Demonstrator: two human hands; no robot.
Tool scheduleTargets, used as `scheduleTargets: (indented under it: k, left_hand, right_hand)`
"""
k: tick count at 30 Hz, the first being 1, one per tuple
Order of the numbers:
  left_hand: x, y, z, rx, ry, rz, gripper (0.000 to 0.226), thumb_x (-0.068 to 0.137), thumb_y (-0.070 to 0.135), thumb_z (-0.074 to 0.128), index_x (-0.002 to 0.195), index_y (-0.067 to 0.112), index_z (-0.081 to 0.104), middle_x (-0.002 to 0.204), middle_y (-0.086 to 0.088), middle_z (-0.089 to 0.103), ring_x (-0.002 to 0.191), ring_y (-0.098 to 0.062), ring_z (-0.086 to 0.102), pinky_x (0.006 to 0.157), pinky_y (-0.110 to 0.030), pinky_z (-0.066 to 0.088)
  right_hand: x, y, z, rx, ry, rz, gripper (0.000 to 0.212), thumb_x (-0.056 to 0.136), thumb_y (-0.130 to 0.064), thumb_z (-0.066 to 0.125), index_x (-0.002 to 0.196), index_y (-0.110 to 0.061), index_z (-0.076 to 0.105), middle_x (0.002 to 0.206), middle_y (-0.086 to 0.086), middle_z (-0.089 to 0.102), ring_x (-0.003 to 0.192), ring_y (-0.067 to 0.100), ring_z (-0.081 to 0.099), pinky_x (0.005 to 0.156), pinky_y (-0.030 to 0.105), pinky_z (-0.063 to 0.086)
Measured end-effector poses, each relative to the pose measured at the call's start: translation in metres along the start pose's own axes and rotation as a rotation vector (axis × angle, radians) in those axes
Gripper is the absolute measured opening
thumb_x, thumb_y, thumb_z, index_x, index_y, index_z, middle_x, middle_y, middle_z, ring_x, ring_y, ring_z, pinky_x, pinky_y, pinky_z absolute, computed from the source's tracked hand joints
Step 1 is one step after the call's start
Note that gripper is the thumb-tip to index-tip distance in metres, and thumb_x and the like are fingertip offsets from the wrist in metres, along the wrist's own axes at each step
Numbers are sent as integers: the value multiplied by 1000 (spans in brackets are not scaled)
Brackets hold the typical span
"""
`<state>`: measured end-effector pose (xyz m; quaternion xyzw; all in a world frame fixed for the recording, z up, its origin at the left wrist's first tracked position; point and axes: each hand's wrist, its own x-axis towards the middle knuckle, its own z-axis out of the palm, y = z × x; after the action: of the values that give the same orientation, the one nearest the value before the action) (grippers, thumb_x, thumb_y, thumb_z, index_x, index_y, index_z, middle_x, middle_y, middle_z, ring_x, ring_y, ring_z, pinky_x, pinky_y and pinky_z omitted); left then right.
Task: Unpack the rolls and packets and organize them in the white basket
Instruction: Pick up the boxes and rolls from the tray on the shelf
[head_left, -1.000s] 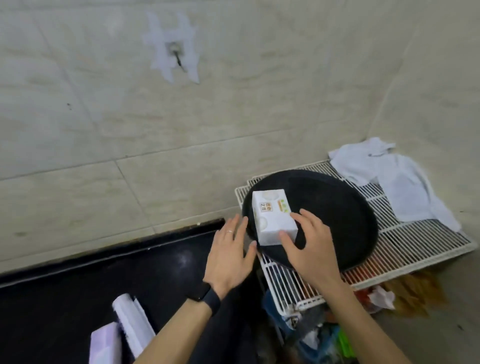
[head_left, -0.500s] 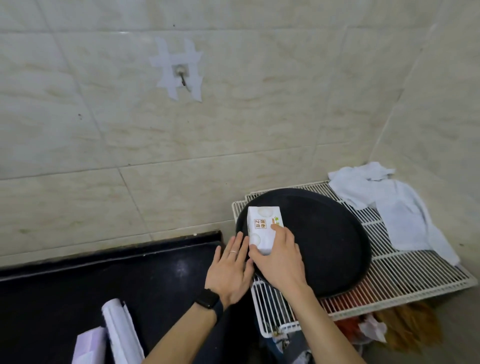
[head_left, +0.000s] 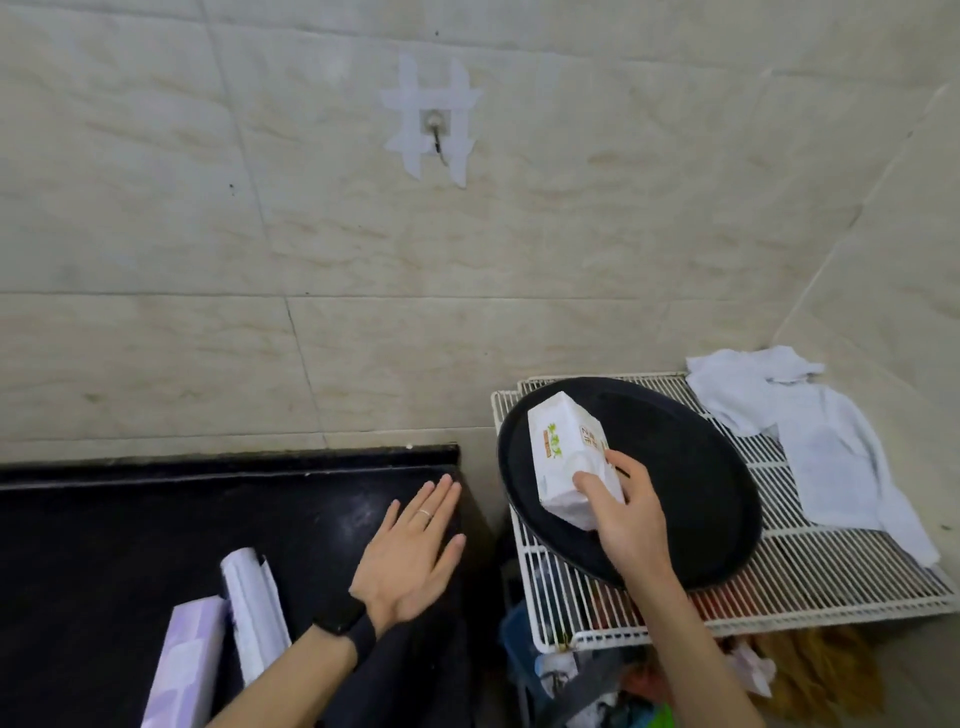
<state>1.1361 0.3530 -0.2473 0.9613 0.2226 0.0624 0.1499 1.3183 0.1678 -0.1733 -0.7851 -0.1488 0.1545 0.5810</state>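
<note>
I'm tipping the packet (head_left: 571, 460) up onto its end over the tray (head_left: 691, 467) with my right hand (head_left: 631, 525), while my left hand (head_left: 410, 556) is sliding away, flat onto the table (head_left: 156, 519).

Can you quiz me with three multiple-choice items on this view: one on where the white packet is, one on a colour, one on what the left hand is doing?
1. Where is the white packet?
A. over the round tray
B. on the counter
C. on the white cloth

2. What colour is the round tray on the wire rack?
A. white
B. black
C. red

3. What state is the left hand in?
A. gripping the paper roll
B. holding the packet
C. open and flat, holding nothing

Answers: 1 A, the right hand holds it tilted above the tray. 2 B, it is dark against the white wires. 3 C, its fingers are spread over the black counter.
</note>
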Motion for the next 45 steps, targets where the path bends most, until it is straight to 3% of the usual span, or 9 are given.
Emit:
scheduleTargets:
  k: [3,5,13,18,21,26,34,39,45]
  left_hand:
    - [-32,-34,-2,-25,34,-118,65,102,53,25,158,29,4,163,15,-2,150,-6,-6,121,-37,0]
    - [-55,-56,-1,-64,60,-214,64,102,49,31,158,26,9,164,10,7,152,-10,1,122,-40,7]
    - [-153,-118,23,-108,51,-531,62,102,41,41,156,18,23,164,-1,18,152,-20,12,121,-43,16]
    - [-200,-146,40,-60,-37,-680,65,100,43,40,157,21,18,165,-7,13,152,-24,12,118,-49,19]
    - [-213,-157,48,-51,-88,-749,71,98,42,43,158,19,11,166,-11,5,151,-30,7,118,-50,17]
    - [-218,-176,61,-7,-163,-771,73,97,44,42,158,23,8,166,-7,-5,152,-32,1,119,-52,15]
    - [-226,-191,78,-73,-180,-749,73,99,41,38,158,28,-3,166,3,-7,152,-26,-7,119,-56,17]
    - [-231,-194,82,-45,-194,-732,77,97,43,36,155,31,-13,165,6,-15,152,-23,-13,119,-57,16]
    - [-233,-193,80,-37,-200,-714,80,97,43,38,155,30,-16,164,6,-20,151,-24,-17,119,-59,13]
  right_hand:
    - [-36,-6,10,69,-93,-61,50,74,-47,72,122,-44,55,119,-17,65,99,-2,67,67,17,57]
    - [-62,-4,22,84,-165,-86,56,70,-49,71,123,-45,56,117,-23,65,101,-7,65,68,13,56]
    - [-138,66,91,43,-409,143,61,62,-52,74,120,-42,60,121,-12,69,108,9,67,93,44,57]
    - [-159,113,134,-233,-468,217,49,73,-42,77,116,-45,55,119,-12,69,89,-10,62,68,7,43]
    - [-158,128,159,-413,-453,157,64,78,-39,76,136,-30,50,134,-5,62,109,10,59,78,17,40]
    - [-149,135,194,-494,-459,74,81,76,-52,65,148,-36,31,151,-8,41,132,18,48,101,31,39]
    - [-157,163,223,-659,-579,-89,86,90,-44,63,158,-39,10,163,0,13,144,23,28,117,38,33]
    - [-166,180,221,-707,-554,-133,87,92,-44,62,159,-41,8,163,1,10,146,25,27,119,42,33]
    - [-169,179,224,-869,-521,-105,84,91,-60,50,156,-49,-4,166,-2,4,144,29,27,114,45,36]
